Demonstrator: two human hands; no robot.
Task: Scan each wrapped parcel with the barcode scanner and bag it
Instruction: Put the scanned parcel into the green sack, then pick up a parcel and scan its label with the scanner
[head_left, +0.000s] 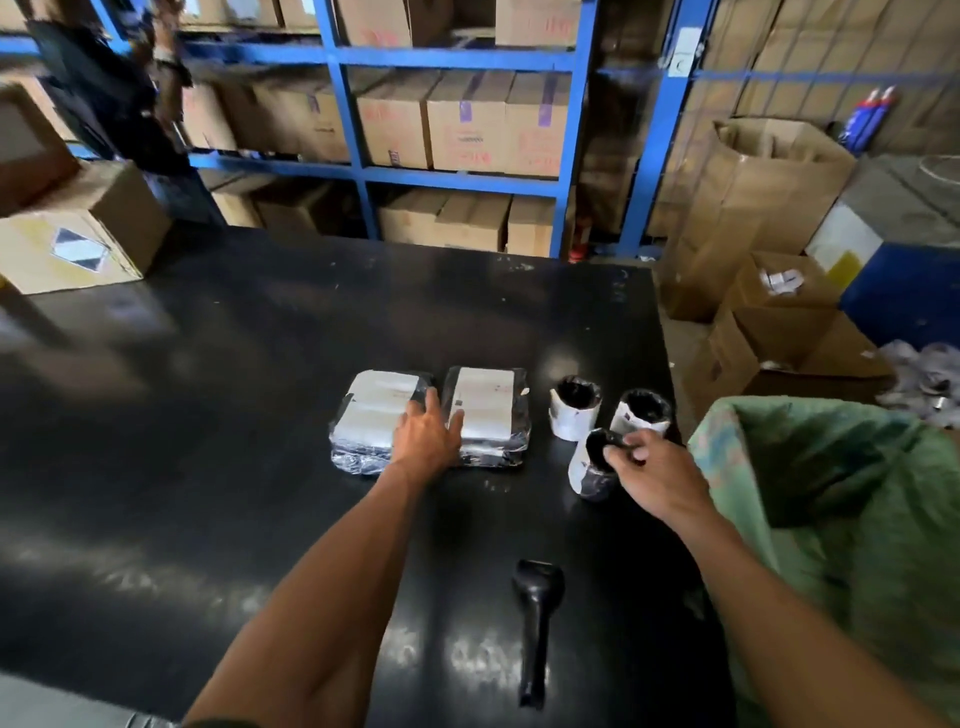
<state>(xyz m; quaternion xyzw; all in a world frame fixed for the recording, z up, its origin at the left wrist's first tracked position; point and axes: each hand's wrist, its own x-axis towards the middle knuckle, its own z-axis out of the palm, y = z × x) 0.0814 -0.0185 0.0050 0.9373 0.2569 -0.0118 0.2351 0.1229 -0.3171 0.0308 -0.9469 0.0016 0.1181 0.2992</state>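
Note:
Two flat parcels in black wrap with white labels lie side by side on the black table (260, 364): the left flat parcel (366, 410) and the right flat parcel (488, 410). My left hand (427, 434) rests spread across the gap between them, touching both. Three small cylindrical parcels stand to the right: one at the back left (574, 410), one at the back right (644, 410), and the nearest one (589, 470), whose top rim my right hand (657, 475) pinches. The black barcode scanner (535, 623) lies on the table near me. A green bag (831, 467) hangs open at the table's right edge.
A cardboard box (83, 239) sits at the table's far left corner. Blue shelving (457, 119) full of cartons stands behind the table. Open cartons (769, 322) and a tall paper sack (753, 208) crowd the floor at the right.

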